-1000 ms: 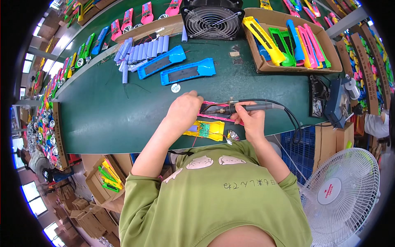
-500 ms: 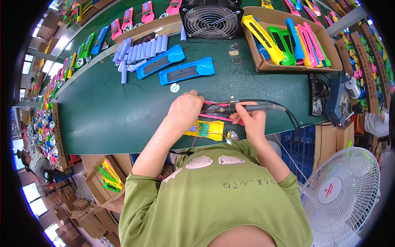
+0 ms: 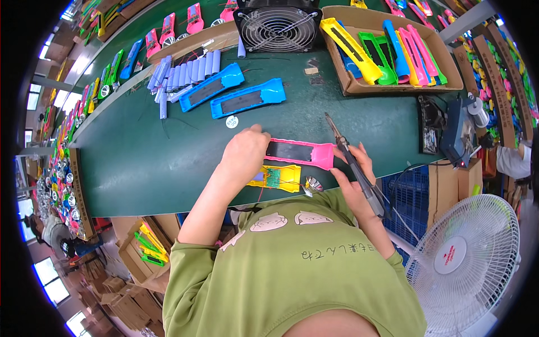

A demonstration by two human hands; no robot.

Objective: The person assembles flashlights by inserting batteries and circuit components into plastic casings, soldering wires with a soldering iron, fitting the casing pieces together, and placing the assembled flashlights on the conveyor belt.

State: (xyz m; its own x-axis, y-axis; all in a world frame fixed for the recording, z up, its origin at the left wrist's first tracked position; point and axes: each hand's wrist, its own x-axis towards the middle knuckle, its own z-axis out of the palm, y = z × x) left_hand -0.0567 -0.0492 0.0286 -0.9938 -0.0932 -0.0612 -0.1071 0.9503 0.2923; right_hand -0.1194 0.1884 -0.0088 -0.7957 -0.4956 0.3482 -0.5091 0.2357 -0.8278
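Note:
My left hand (image 3: 245, 154) is closed on the left end of a pink plastic casing (image 3: 323, 155), whose long dark panel faces up. A soldering iron (image 3: 359, 167) lies across my right hand (image 3: 357, 191), its metal tip pointing up and to the left, away from the casing. Fingers of that hand also reach the casing's right end. Just below, a yellow casing (image 3: 290, 183) holds a green circuit board (image 3: 273, 178) and thin wires; my left hand covers part of it. A small shiny reflector (image 3: 313, 185) sits beside its right end, near my shirt.
Two blue casings (image 3: 252, 101) and a pile of lavender cylindrical cells (image 3: 191, 72) lie further back. Behind them stands a black box fan (image 3: 279, 32). A carton (image 3: 404, 90) of coloured casings is at back right, with a blue soldering station (image 3: 457, 132) nearer. A white fan (image 3: 460, 269) stands lower right.
The soldering iron has come out of the pink casing and swung to point up and away. My right hand has shifted right and turned. Red wires inside the casing no longer show.

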